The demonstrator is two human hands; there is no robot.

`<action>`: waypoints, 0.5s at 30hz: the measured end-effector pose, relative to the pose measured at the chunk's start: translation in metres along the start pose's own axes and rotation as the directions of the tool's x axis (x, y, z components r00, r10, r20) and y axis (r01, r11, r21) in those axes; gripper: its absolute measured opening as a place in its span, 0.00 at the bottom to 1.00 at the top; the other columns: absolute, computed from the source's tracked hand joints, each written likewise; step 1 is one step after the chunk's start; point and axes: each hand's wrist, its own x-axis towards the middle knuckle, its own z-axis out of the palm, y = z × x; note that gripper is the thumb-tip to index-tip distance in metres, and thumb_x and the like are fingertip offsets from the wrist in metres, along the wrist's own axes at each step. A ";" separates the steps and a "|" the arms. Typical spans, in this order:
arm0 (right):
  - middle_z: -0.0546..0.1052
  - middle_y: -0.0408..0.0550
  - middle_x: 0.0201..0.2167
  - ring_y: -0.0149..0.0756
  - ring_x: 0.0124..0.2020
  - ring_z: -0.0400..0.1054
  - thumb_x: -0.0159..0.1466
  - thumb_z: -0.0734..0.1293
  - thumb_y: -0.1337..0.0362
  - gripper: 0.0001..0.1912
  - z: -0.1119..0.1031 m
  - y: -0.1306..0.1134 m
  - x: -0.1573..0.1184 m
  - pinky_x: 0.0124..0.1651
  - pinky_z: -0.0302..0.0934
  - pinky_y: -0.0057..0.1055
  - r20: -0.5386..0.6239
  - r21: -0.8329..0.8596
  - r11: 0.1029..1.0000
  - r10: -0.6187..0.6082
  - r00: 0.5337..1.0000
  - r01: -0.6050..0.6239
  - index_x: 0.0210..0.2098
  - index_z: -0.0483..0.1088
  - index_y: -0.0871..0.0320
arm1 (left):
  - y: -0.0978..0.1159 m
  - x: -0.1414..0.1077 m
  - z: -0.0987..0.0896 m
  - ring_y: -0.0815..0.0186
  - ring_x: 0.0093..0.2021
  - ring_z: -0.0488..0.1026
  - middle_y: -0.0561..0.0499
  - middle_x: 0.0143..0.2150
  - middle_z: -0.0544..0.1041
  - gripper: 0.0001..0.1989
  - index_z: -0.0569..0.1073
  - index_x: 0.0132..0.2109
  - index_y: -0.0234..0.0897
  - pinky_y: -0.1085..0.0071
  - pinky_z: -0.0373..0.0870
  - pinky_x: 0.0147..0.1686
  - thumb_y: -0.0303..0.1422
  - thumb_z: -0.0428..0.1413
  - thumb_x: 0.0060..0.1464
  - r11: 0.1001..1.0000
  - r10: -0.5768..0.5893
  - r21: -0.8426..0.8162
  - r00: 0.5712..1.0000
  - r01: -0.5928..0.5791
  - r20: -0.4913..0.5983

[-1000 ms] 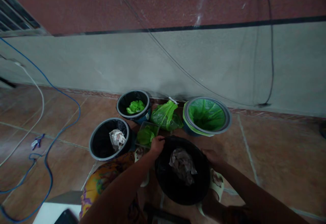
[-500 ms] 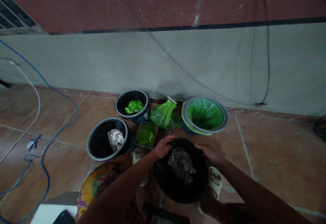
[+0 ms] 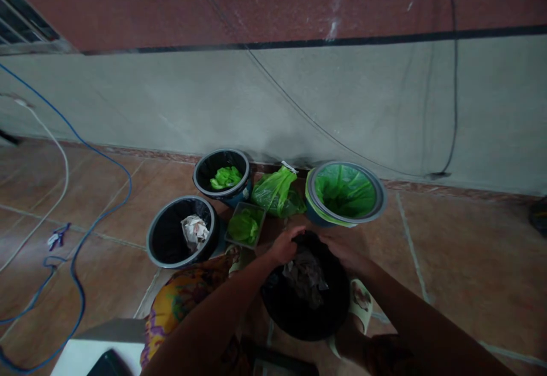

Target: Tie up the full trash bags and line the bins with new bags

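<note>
Bare left hand [image 3: 287,246], bare right hand [image 3: 339,250], bare forearms [image 3: 239,302] too! And look at my patterned garment [image 3: 175,305]: yellow, splashed with purple, green and orange, darkening towards the edge! Down below, pale slippers [image 3: 364,307], brownish patches on top, details blurred!

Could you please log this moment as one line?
Left hand: at far edge of black liner; Right hand: at same edge; Crumpled wad: inside black liner; Green bag: near wall

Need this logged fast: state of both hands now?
Left hand: closed, holding the round-mouthed black plastic bag.
Right hand: at its edge; grip cannot be told.
</note>
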 end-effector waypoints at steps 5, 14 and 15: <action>0.81 0.48 0.39 0.41 0.40 0.74 0.52 0.68 0.58 0.16 -0.004 0.004 0.010 0.49 0.66 0.38 -0.006 -0.075 0.994 -0.085 0.996 0.084 0.39 0.75 0.57 | 0.013 -0.004 0.005 0.62 0.59 0.72 0.46 0.59 0.75 0.37 0.65 0.65 0.37 0.61 0.67 0.60 0.19 0.47 0.47 0.963 0.054 -0.270 0.986 -0.011 0.155; 0.81 0.48 0.43 0.41 0.48 0.73 0.59 0.62 0.65 0.13 -0.006 0.002 0.005 0.54 0.62 0.36 -0.282 -0.613 0.787 -0.293 0.914 0.063 0.40 0.77 0.54 | 0.020 -0.021 -0.017 0.58 0.65 0.64 0.42 0.64 0.68 0.36 0.62 0.66 0.34 0.60 0.57 0.66 0.23 0.54 0.47 0.984 0.006 0.179 1.000 -0.009 0.018; 0.81 0.47 0.43 0.41 0.47 0.73 0.60 0.62 0.64 0.13 -0.005 0.000 0.000 0.53 0.62 0.35 -0.299 -0.619 0.783 -0.308 0.903 0.061 0.40 0.77 0.54 | 0.021 -0.026 -0.020 0.57 0.64 0.64 0.41 0.64 0.68 0.36 0.62 0.66 0.33 0.61 0.58 0.66 0.24 0.55 0.47 0.965 -0.033 0.259 0.999 0.033 -0.005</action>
